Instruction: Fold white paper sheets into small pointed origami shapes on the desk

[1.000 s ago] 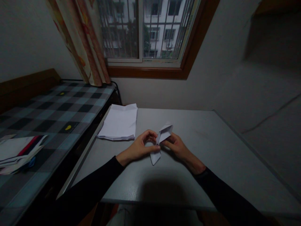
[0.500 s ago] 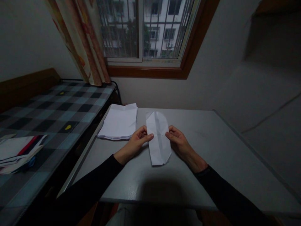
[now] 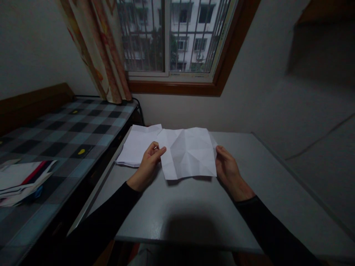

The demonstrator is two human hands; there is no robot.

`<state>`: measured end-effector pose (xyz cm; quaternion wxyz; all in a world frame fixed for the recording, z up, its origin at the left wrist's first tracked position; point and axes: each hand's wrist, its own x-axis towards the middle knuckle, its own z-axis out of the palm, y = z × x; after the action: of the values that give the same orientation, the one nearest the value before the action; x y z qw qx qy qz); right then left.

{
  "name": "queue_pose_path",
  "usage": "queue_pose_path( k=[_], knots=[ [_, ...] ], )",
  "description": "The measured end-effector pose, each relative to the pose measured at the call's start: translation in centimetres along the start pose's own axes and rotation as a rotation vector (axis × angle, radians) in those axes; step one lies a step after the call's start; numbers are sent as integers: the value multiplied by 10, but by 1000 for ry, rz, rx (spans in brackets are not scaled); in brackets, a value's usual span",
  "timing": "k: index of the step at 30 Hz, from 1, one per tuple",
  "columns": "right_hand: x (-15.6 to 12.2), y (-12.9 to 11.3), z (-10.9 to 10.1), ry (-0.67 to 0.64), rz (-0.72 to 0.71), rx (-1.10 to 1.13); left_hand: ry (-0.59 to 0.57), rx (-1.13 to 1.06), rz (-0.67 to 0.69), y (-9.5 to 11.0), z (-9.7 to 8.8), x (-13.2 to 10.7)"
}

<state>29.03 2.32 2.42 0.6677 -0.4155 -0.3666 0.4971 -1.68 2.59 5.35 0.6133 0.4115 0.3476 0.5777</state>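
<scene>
A creased white sheet of paper (image 3: 190,155) is spread between my two hands, a little above the grey table. My left hand (image 3: 151,160) pinches its left edge, thumb on top. At the right edge, my right hand (image 3: 227,168) grips the paper, with part of its thumb and fingers behind the sheet. Fold lines cross the paper and meet near its middle. The sheet's upper left corner overlaps a stack of white paper (image 3: 137,142) in view.
The grey table (image 3: 263,214) reaches to the wall under a barred window (image 3: 191,40). On the left stands a bed with a checked cover (image 3: 91,135), and papers (image 3: 24,179) lie on it. A patterned curtain (image 3: 102,62) hangs beside the window.
The paper has gone from a narrow folded shape to a wide, opened sheet. My hands have moved apart, left hand leftward and right hand rightward, both still holding it.
</scene>
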Motion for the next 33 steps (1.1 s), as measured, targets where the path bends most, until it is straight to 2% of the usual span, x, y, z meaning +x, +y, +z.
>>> queue_pose_path(
  k=[4,11,13,18,21,25,27,28,30,31,33],
  knots=[
    [5,-2,-12,150,15,-30,84,67,77,12,-12,9],
    [6,-9,-7,220,-46,-86,208,115,46,20,-25,18],
    [2,-12,-2,199,-13,-73,206,131,57,19,-25,17],
    [-8,-19,10,-19,179,-89,122,265,116,22,-31,14],
    [-2,-29,13,-8,159,-110,119,454,200,27,-47,9],
    [24,-52,15,138,-25,-213,62,975,343,32,-76,-8],
    [40,-67,24,238,-161,-289,8,1109,384,31,-87,-19],
    [47,-73,32,272,-263,-331,-19,1138,394,30,-91,-24],
    [56,-84,57,291,-555,-450,-60,1160,399,28,-97,-32],
    [58,-86,73,254,-684,-536,-75,1172,395,27,-99,-35],
    [55,-84,111,108,-844,-715,-103,1227,380,26,-101,-39]
  ],
)
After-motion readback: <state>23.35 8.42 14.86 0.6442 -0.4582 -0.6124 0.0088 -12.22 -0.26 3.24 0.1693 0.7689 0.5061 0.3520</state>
